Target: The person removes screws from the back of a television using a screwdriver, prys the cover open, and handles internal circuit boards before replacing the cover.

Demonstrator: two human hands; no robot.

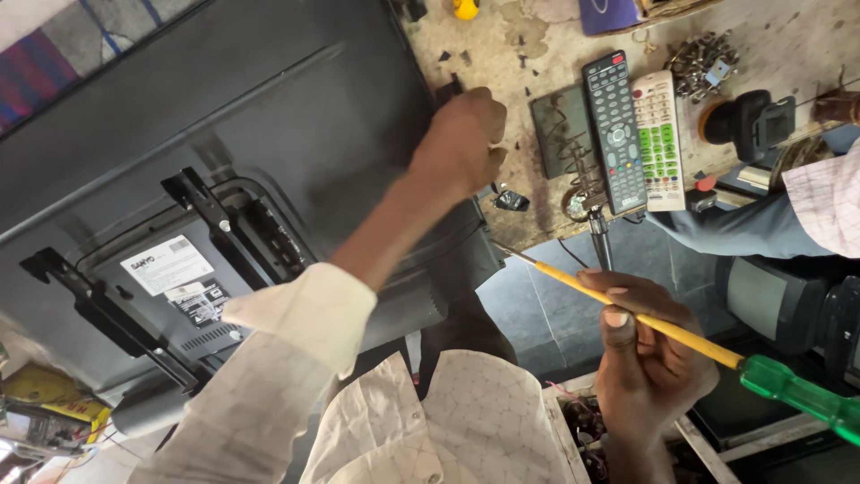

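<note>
Cluttered workbench (537, 36) holds two remotes beside a flat television (269, 134) lying back-up. Left hand (461, 143) grips its edge; right hand (645, 358) is closed around a long screwdriver (681, 336). Best keep that panel steady while the tip lines up square

Left arm stretches forward, its hand (461, 143) curled in a closed grip; right hand (649, 354) is raised, fingers pinched shut.

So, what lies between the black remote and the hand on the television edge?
In the head view, a dark flat pad carrying a coiled wire stand lies between the black remote and the left hand.
</note>
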